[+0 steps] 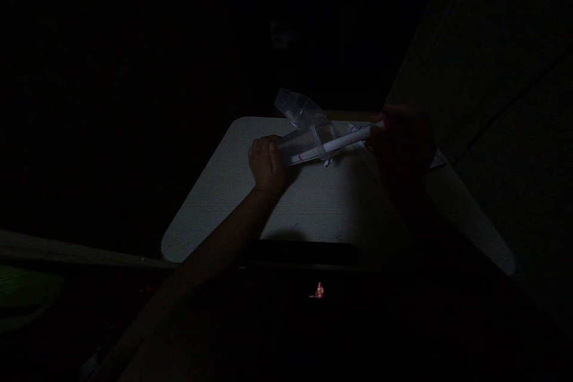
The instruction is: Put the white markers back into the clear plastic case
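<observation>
The scene is very dark. My left hand (265, 162) is closed around the near end of a clear plastic bag (305, 125) that lies on a small white table (313, 203). A white rolled paper or tube (333, 144) runs through the bag toward the right. My right hand (400, 140), barely lit, grips the far right end of that white roll. The bag's open top flap sticks up behind the roll.
The white table has rounded corners and a dark strip (304, 252) along its near edge. A pale slanted surface (470, 215) runs along the right side. A small pink spot (317, 292) shows below. Everything else is black.
</observation>
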`<action>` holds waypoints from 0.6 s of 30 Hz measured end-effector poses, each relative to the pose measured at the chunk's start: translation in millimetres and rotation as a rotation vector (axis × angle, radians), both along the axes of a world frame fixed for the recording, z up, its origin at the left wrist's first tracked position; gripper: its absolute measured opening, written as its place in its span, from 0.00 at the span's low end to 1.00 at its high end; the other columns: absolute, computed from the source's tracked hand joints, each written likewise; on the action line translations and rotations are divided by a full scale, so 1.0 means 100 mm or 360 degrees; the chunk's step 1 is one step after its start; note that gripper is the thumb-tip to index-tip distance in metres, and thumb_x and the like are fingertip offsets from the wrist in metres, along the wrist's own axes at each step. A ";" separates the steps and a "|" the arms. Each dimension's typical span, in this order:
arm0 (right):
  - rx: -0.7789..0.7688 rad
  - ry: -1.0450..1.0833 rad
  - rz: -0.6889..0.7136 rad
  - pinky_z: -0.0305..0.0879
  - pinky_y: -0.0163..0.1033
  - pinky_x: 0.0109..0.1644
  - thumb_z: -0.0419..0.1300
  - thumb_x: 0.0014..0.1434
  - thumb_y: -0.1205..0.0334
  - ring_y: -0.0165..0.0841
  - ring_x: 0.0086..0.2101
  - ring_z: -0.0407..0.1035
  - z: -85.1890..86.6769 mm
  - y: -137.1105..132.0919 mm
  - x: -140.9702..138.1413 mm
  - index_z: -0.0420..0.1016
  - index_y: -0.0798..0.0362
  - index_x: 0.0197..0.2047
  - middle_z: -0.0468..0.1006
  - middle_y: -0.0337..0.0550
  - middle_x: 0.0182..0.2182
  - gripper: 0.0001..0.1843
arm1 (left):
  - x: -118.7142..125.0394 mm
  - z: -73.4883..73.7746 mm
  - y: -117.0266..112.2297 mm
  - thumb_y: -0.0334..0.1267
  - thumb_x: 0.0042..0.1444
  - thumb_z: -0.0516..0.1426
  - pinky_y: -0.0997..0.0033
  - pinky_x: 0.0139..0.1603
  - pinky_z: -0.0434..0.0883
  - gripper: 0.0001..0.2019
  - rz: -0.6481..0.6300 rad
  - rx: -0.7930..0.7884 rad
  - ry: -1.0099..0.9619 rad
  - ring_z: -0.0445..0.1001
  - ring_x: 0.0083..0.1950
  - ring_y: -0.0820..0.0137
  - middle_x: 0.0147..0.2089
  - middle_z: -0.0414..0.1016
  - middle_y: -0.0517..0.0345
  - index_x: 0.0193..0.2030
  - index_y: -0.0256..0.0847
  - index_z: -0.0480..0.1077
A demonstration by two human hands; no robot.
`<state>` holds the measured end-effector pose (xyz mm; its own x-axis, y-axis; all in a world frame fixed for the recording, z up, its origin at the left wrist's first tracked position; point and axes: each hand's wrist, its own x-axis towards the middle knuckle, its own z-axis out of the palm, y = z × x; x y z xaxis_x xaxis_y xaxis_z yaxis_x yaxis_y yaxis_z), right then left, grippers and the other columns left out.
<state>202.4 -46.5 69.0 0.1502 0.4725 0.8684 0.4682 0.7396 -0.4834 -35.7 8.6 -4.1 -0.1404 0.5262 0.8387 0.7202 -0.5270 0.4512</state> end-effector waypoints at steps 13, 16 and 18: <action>-0.0236 -0.0157 -0.0131 0.76 0.41 0.40 0.57 0.66 0.48 0.32 0.35 0.77 -0.01 -0.05 -0.04 0.74 0.47 0.46 0.82 0.41 0.40 0.13 | 0.00 0.01 0.00 0.57 0.71 0.32 0.56 0.47 0.66 0.34 -0.0026 0.0014 0.0017 0.72 0.43 0.60 0.39 0.74 0.44 0.43 0.38 0.73; -0.0227 -0.0225 -0.0135 0.76 0.40 0.39 0.57 0.66 0.49 0.31 0.35 0.77 -0.01 -0.05 -0.06 0.74 0.47 0.44 0.82 0.40 0.38 0.12 | 0.00 0.00 0.00 0.56 0.71 0.32 0.55 0.47 0.66 0.33 -0.0028 0.0018 0.0033 0.73 0.43 0.59 0.40 0.75 0.43 0.43 0.38 0.73; -0.0262 -0.0255 -0.0153 0.75 0.39 0.39 0.57 0.65 0.49 0.31 0.35 0.77 -0.01 -0.05 -0.07 0.75 0.47 0.44 0.83 0.40 0.38 0.12 | 0.00 0.00 0.00 0.56 0.71 0.32 0.55 0.48 0.66 0.33 -0.0021 0.0017 0.0040 0.73 0.44 0.59 0.40 0.75 0.44 0.43 0.39 0.73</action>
